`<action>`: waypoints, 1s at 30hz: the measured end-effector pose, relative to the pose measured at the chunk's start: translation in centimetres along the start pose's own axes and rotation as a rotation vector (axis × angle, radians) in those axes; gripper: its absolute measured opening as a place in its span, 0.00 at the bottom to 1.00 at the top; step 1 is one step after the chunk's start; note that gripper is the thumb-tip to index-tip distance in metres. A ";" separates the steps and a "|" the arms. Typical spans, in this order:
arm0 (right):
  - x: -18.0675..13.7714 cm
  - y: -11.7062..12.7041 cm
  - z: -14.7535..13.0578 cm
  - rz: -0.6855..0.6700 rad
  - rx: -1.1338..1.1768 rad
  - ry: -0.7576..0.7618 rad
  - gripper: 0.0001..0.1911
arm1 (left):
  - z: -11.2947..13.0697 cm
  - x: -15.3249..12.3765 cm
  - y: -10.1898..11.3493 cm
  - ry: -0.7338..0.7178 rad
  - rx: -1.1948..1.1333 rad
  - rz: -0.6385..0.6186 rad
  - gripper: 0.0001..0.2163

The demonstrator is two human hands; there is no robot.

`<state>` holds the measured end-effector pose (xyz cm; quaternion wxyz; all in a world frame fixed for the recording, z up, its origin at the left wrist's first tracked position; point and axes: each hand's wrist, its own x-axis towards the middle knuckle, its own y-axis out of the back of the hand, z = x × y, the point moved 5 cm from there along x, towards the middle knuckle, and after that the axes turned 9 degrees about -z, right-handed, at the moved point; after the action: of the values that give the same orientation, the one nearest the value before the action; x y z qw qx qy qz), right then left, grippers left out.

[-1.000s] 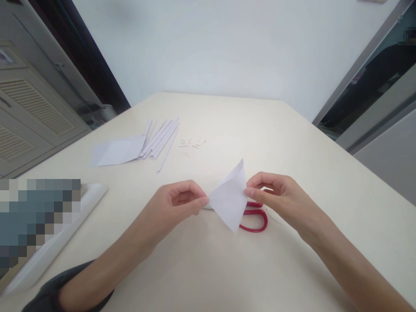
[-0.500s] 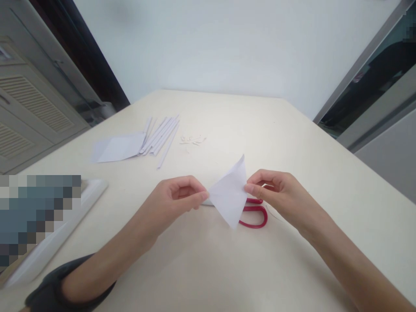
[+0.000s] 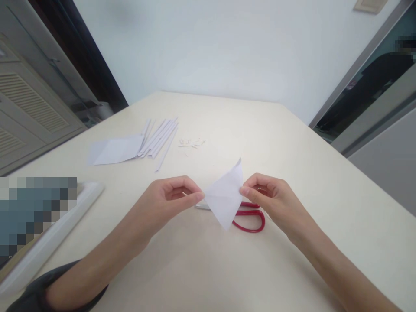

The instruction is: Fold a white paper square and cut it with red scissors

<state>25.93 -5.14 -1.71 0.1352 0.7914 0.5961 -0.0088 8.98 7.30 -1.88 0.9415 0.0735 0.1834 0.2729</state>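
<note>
Above red scissors (image 3: 250, 219), L hand (image 3: 169, 201) & R hand (image 3: 271, 199) grips pinched on folded paper (image 3: 224, 197)

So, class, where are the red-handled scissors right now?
In the head view the red-handled scissors lie on the table, just right of centre, partly hidden behind the white paper that the left hand and right hand hold.
</note>
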 end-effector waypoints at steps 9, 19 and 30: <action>-0.3 -0.2 -0.3 -0.021 0.062 0.009 0.10 | 0.1 0.1 0.1 0.003 -0.039 0.013 0.07; -0.2 0.3 -0.5 0.050 0.048 -0.027 0.10 | 0.5 -0.3 -0.5 -0.008 -0.056 0.040 0.07; -0.5 0.0 -0.9 0.079 0.032 0.032 0.10 | 0.4 -0.2 -0.5 0.008 -0.041 0.040 0.07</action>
<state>25.69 -5.38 -0.76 0.1132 0.8165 0.5662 -0.0003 9.20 6.77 -1.54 0.9365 0.0567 0.1803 0.2955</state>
